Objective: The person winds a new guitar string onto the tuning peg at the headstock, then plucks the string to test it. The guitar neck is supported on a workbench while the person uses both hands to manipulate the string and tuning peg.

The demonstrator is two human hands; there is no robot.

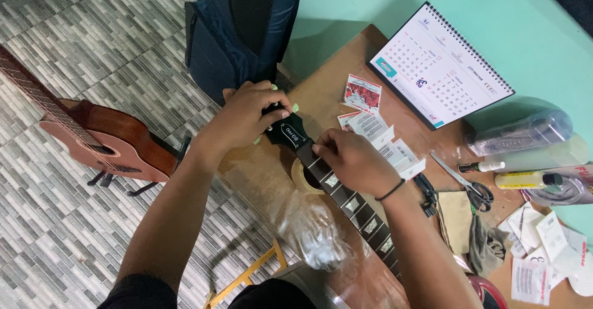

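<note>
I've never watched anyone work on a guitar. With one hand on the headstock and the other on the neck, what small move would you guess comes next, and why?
Probably a small turn of a tuning peg. The left hand wraps the black headstock, its fingers at the pale green pegs, while the right hand presses on the neck near the nut. Whether a string is fitted cannot be seen.

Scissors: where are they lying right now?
In the head view the scissors lie on the right part of the wooden table, just right of the right hand, below the desk calendar and left of the yellow bottle.
</note>
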